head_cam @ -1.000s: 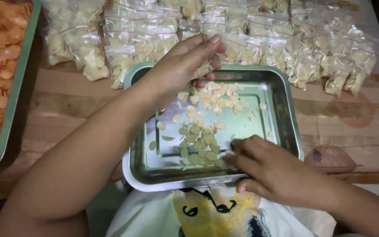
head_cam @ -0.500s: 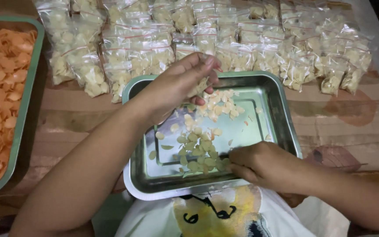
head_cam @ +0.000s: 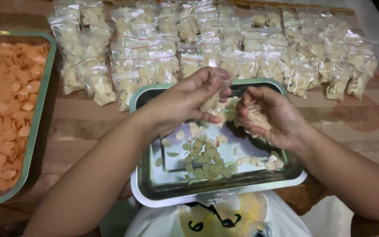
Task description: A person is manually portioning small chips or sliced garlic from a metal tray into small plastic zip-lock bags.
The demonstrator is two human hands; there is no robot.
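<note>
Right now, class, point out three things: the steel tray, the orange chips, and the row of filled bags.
Steel tray (head_cam: 154, 186): head view, bare floor near its left rim.
Orange chips (head_cam: 5, 105): head view, middle of the heap.
Filled bags (head_cam: 150, 61): head view, one bag's front.

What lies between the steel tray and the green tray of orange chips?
Bare wooden tabletop only; the head view shows nothing standing between the steel tray and the green tray.
</note>
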